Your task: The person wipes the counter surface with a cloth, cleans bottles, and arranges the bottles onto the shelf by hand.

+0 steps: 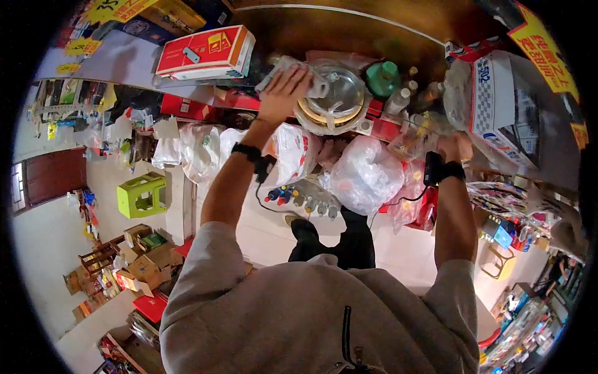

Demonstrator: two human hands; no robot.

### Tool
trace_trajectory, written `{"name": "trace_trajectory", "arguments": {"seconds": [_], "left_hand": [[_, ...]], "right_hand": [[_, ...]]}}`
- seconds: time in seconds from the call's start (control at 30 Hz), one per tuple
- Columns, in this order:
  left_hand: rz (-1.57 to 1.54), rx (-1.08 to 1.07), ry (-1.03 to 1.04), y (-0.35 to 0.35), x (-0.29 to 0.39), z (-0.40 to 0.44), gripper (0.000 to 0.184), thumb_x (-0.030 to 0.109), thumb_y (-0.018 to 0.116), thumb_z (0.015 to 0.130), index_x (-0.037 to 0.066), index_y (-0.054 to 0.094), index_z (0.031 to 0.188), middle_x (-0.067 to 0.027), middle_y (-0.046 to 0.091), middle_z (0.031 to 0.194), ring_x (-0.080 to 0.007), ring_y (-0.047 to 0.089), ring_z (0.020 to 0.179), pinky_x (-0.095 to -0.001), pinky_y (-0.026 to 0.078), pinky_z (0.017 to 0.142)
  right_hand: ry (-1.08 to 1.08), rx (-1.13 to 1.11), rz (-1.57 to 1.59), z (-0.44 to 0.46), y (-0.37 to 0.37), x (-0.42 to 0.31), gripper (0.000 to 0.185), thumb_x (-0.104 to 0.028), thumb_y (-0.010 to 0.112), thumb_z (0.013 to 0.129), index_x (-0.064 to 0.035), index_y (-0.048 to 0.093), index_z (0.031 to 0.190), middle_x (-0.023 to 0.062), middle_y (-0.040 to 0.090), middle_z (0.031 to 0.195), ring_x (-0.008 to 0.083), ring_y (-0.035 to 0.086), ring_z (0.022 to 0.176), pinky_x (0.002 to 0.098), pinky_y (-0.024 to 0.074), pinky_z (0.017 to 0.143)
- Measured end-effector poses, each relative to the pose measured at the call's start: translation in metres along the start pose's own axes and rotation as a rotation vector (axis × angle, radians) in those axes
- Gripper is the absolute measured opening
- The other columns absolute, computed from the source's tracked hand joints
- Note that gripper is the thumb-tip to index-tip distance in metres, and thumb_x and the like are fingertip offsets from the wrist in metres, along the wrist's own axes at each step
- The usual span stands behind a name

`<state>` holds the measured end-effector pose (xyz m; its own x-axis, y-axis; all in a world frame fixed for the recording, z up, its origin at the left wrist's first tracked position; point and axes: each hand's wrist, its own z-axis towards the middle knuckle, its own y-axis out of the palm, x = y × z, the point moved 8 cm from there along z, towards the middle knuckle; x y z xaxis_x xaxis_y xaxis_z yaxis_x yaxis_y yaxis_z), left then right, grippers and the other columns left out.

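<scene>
My left hand (283, 96) presses down on a crumpled grey-white cloth (319, 86), its fingers bent over the fabric. The cloth lies on the shelf beside a stack of round metal lids or pans (339, 93), partly in plastic wrap. At the right, my right hand (456, 148) is curled at the shelf's front edge, close to a clear plastic bag (418, 138) and a white box marked 502 (498, 100). What its fingers hold, if anything, is hidden. A green bottle (383, 78) and small clear bottles (398, 100) stand between the hands.
A red-and-white carton (205, 53) sits on the shelf at upper left. Stuffed plastic bags (366, 174) hang below the shelf front. Several bottles (321, 206) stand on the floor near my feet. A green stool (142, 194) and cardboard boxes (146, 268) are at left.
</scene>
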<state>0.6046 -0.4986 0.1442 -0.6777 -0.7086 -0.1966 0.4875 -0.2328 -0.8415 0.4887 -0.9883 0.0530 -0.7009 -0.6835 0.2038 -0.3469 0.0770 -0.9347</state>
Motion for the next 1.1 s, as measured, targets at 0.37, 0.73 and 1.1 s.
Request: {"name": "trace_trajectory", "arguments": {"seconds": [0.37,0.73,1.1], "left_hand": [[-0.102,0.034,-0.248,0.003,-0.006,-0.008,0.052,0.007,0.055,0.085,0.012,0.056,0.137,-0.0075,0.053,0.145,-0.0256,0.047,0.137,-0.0477,0.034,0.116],[-0.344,0.148,0.007,0.014,0.254,0.122,0.048,0.022,0.057,0.085,0.013,0.058,0.132,-0.0093,0.059,0.135,-0.0297,0.05,0.132,-0.0551,0.034,0.114],[0.006,-0.015,-0.055,0.011,0.085,0.04,0.053,0.021,0.054,0.087,0.015,0.052,0.14,-0.0068,0.053,0.143,-0.0269,0.049,0.134,-0.0552,0.031,0.116]], "right_hand": [[-0.02,0.106,0.028,-0.003,0.007,-0.006,0.029,-0.031,0.078,0.056,-0.0121,0.075,0.077,0.0096,0.074,0.089,0.0304,0.071,0.08,0.0428,0.0569,0.067],[-0.315,0.441,-0.066,0.017,0.018,0.001,0.028,-0.03,0.078,0.057,-0.0115,0.075,0.078,0.0088,0.073,0.085,0.0302,0.071,0.078,0.0439,0.0567,0.064],[0.013,0.06,0.095,-0.002,-0.004,0.0,0.028,-0.036,0.077,0.061,-0.015,0.077,0.08,0.009,0.075,0.095,0.0319,0.072,0.091,0.0422,0.0584,0.072]]}}
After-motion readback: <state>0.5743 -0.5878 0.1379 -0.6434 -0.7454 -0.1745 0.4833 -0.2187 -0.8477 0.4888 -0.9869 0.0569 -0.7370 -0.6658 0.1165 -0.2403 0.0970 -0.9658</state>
